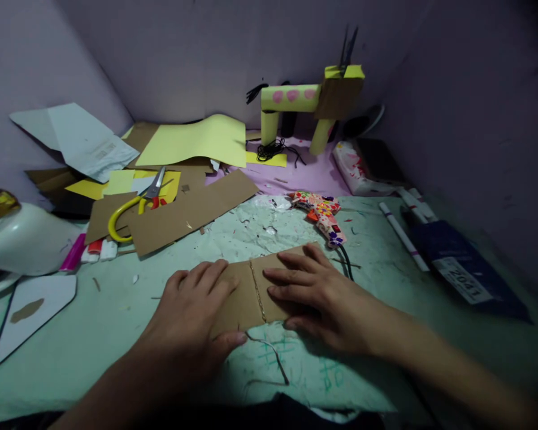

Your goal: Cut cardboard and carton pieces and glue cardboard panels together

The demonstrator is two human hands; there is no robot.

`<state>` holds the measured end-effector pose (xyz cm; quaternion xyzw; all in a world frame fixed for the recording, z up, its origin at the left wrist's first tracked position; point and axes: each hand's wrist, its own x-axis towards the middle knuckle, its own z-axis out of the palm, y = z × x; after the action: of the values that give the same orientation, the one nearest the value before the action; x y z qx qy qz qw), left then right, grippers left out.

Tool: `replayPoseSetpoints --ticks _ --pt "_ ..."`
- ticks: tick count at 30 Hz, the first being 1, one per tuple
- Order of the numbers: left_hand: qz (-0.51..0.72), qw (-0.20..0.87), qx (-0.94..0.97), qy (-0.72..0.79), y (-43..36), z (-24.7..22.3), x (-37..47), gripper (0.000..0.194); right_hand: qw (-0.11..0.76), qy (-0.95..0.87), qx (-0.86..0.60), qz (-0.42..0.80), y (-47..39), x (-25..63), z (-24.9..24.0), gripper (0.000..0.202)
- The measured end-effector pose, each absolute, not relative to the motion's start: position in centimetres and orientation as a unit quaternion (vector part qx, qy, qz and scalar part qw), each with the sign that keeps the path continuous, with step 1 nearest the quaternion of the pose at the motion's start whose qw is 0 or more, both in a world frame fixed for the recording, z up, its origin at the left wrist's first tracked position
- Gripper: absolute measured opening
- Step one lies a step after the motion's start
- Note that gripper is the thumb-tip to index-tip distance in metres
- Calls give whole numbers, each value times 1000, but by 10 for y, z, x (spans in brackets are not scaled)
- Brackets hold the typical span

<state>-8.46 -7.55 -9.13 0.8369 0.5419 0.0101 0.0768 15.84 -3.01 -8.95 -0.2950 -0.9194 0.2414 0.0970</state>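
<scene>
A brown cardboard piece (244, 298) lies on the green table cover, with a rough seam running across its middle. My left hand (199, 304) rests on its left part, fingers spread and thumb at the near edge. On the right part lies my right hand (316, 292), palm down with its fingers apart. Just behind the right hand is a flower-patterned glue gun (325, 215), its black cord running toward the cardboard. A thin bent strand (275, 352) sits in front of the cardboard, near my left thumb.
Yellow-handled scissors (137, 209) and a long cardboard strip (192, 215) lie at back left, by yellow paper (197, 142). A yellow paper animal figure (291, 98) stands behind. Markers (403, 236) and a dark blue packet (470, 269) are at right; a white object (27, 239) at left.
</scene>
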Motion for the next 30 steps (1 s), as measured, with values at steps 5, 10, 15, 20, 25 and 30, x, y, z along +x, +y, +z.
replayPoseSetpoints --ticks 5,10,15,20,25,30 --pt "31 74 868 491 -77 -102 -103 62 52 -944 -240 221 -14 175 -97 52" --pt "103 74 859 496 -82 -109 -100 58 47 -952 -238 185 -14 176 -106 48" --pt "148 96 855 488 -78 -110 -100 51 64 -954 -234 177 -13 173 -106 45" --pt "167 119 844 496 -76 -113 -101 52 82 -953 -230 181 -12 173 -106 44" --pt "163 147 831 511 -75 -115 -101 51 82 -951 -232 188 -13 172 -106 42" --pt "162 154 828 514 -74 -116 -99 51 88 -948 -235 194 -13 171 -107 43"
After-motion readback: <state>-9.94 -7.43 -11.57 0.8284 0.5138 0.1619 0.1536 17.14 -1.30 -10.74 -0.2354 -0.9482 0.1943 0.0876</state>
